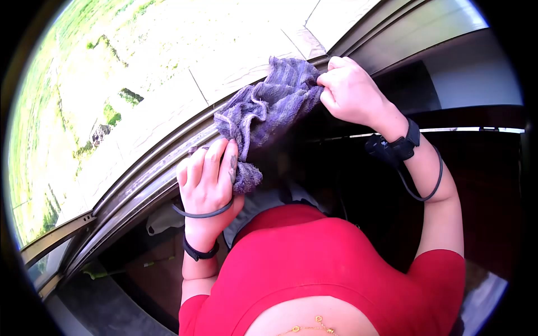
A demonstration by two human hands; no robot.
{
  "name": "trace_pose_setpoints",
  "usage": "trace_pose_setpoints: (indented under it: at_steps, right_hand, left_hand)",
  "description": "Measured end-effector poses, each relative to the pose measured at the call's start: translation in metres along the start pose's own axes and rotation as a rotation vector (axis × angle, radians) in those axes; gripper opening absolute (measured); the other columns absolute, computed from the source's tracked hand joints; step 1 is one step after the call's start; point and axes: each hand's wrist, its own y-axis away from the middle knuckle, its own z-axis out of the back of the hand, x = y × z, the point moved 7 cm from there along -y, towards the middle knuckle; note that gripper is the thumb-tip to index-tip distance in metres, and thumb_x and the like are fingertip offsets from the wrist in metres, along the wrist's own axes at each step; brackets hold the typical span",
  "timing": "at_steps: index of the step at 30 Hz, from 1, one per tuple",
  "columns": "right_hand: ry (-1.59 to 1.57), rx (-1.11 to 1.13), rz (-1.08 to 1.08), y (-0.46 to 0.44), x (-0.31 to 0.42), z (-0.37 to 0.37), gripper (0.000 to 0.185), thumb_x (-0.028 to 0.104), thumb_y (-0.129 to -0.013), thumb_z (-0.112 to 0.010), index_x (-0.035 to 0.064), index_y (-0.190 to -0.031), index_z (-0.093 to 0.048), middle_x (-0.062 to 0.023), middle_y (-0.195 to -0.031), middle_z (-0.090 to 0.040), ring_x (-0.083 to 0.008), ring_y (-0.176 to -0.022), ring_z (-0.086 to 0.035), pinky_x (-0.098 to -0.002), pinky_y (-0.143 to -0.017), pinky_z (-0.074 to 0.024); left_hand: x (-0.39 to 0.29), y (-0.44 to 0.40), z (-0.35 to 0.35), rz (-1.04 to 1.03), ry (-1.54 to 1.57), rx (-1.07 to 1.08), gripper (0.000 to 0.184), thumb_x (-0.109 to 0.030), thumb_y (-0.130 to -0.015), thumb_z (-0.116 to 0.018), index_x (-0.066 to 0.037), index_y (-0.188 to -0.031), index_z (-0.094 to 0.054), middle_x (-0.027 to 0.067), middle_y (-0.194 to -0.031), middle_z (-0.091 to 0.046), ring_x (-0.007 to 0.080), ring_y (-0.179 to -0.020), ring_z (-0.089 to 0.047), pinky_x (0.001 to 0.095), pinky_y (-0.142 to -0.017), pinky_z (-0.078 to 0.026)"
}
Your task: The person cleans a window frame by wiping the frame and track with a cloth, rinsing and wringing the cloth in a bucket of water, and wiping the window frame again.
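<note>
A crumpled purple-grey striped cloth [280,101] stretches between my two hands, lying over the metal window track [162,159]. My left hand [206,176] is closed around its lower left end, and a bunched bit of cloth pokes out beside the fingers. At the upper right end, my right hand [353,92] pinches the cloth's edge in a fist, close to the window frame [386,28]. The cloth hides part of the track beneath it.
Beyond the track lie pale paving slabs [241,61] and bright grass [33,123]. A sliding panel's frame [56,238] stands at the lower left. Black bands with a cable [423,196] are on my wrists. Below the sill it is dark.
</note>
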Motion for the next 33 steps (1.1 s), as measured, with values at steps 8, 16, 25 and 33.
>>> trace_pose_setpoints:
  at_steps: [8,16,25,33]
  right_hand:
    - [-0.263,-0.112,0.114,-0.022,0.087,-0.008,0.017,0.015,-0.065,-0.063,0.0013,-0.059,-0.057,-0.0133,-0.059,-0.055,-0.0294,-0.072,-0.056,-0.0400,-0.072,-0.0471]
    - [-0.580,-0.097,0.159,-0.033,0.086,-0.017,0.012,0.018,-0.078,-0.073,0.0070,-0.083,-0.073,-0.0071,-0.068,-0.063,-0.0265,-0.080,-0.060,-0.0372,-0.075,-0.0492]
    - [-0.968,-0.149,-0.208,-0.027,0.010,0.090,0.021,0.017,-0.099,-0.060,-0.0033,-0.102,-0.064,0.0010,-0.088,-0.064,-0.0048,-0.083,-0.057,-0.0215,-0.075,-0.0462]
    - [-0.045,-0.322,0.050,-0.020,0.015,0.069,0.017,0.019,-0.088,-0.065,0.0026,-0.091,-0.068,-0.0113,-0.089,-0.064,-0.0293,-0.090,-0.062,-0.0397,-0.086,-0.0491]
  left_hand:
    - [0.022,0.029,0.031,0.163,-0.024,-0.141,0.041,-0.004,-0.069,-0.066,0.000,-0.110,-0.067,0.0115,-0.110,-0.066,0.0329,-0.103,-0.056,0.0420,-0.096,-0.039]
    - [0.057,0.055,0.069,0.260,-0.123,-0.239,0.037,-0.004,-0.068,-0.065,0.002,-0.104,-0.068,0.0152,-0.104,-0.067,0.0349,-0.096,-0.056,0.0435,-0.089,-0.043]
    - [0.030,0.012,0.094,0.202,0.138,-0.332,0.043,-0.014,-0.070,-0.069,0.002,-0.110,-0.067,0.0165,-0.102,-0.067,0.0332,-0.094,-0.058,0.0418,-0.087,-0.045]
    - [0.015,-0.041,0.029,0.174,0.200,-0.074,0.048,-0.006,-0.066,-0.070,0.001,-0.114,-0.064,0.0159,-0.100,-0.065,0.0374,-0.095,-0.058,0.0445,-0.091,-0.043]
